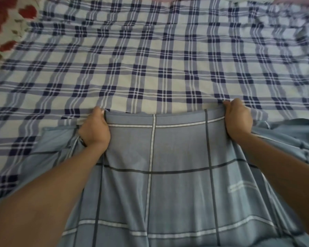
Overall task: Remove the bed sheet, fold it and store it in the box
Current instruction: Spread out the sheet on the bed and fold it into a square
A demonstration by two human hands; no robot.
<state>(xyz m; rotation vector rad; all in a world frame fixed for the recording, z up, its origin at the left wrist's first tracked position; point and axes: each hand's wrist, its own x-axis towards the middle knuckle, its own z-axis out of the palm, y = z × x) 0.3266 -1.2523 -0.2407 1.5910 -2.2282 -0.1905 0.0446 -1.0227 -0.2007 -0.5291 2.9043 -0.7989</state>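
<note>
A grey-blue bed sheet (168,154) with thin white and dark grid lines lies stretched in front of me, its far edge held up between my hands. My left hand (94,129) grips the sheet's edge at the left, fingers curled round the cloth. My right hand (238,118) grips the same edge at the right. The sheet hangs down from both hands toward the bottom of the view, with loose folds bunched at either side. No box is in view.
Under the sheet a white and navy plaid cover (150,56) spreads over the whole bed. A white cloth with red flowers (5,27) lies at the far left corner. Pale pink fabric (284,0) shows along the top edge.
</note>
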